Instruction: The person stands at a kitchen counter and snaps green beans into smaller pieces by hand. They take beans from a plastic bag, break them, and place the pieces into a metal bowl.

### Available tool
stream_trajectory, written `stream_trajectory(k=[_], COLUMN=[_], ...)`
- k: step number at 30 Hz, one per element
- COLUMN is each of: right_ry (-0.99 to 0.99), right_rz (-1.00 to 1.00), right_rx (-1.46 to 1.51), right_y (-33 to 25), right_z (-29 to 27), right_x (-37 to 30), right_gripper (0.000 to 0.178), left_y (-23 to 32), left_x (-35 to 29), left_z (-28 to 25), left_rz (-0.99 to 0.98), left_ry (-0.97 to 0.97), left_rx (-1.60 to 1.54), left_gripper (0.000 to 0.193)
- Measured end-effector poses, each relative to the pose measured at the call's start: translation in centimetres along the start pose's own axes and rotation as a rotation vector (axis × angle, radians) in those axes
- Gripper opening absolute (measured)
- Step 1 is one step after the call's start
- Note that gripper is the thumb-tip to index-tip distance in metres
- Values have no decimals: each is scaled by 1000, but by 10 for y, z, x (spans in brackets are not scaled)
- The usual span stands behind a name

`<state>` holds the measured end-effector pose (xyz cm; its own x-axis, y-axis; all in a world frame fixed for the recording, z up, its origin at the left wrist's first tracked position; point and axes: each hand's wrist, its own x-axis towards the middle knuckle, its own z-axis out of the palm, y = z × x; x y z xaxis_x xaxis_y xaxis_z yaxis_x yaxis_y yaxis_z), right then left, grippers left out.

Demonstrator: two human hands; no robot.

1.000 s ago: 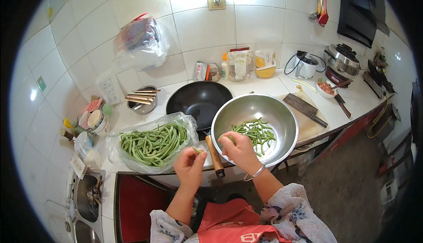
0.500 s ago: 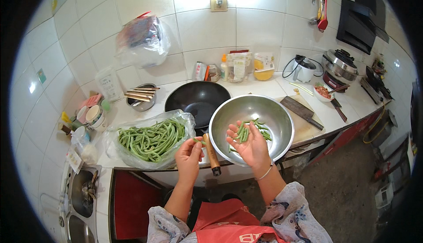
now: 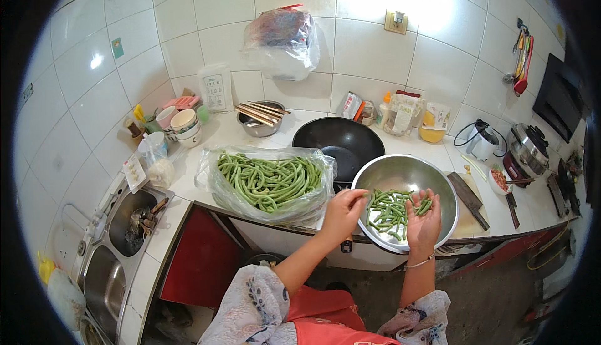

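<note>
My right hand (image 3: 426,226) is palm up over the right part of a large steel bowl (image 3: 448,190), its fingers curled around several cut green bean pieces (image 3: 423,205). More short bean pieces (image 3: 386,213) lie in the bottom of the bowl. At the bowl's left rim, my left hand (image 3: 343,212) has its thumb and fingertips pinched together; I cannot make out what is between them. Left of the bowl, a clear plastic bag (image 3: 208,181) lies spread open, full of long whole green beans (image 3: 269,182). Behind the bowl sits a black wok (image 3: 338,133), its handle mostly hidden by my left hand.
A cleaver (image 3: 467,198) rests on a cutting board (image 3: 471,226) to the right. A bowl of chopped food (image 3: 499,181) stands beyond it. A steel pot with chopsticks (image 3: 261,127) is at the back left. A double sink (image 3: 105,282) lies at the far left.
My view has swung left, shifting the scene rightward. My left hand has come over to the bowl's left rim, and my right hand sits farther right within the bowl, uncovering more pieces.
</note>
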<state>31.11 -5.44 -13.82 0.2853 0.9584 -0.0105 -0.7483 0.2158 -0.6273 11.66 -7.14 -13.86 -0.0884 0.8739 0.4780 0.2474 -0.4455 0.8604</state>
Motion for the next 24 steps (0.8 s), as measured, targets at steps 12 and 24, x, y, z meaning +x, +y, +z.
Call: stream_trajectory(k=[12, 24], right_ry=[-12, -292], right_rz=[-343, -242], right_rx=[-503, -282], right_y=[1, 13], right_z=[19, 57], right_x=[-4, -40], right_gripper=[49, 43], left_y=[23, 7], left_x=[12, -7], left_z=[-13, -187], left_rz=[233, -78], left_ry=[-95, -144], left_rx=[292, 845], left_gripper=[46, 24])
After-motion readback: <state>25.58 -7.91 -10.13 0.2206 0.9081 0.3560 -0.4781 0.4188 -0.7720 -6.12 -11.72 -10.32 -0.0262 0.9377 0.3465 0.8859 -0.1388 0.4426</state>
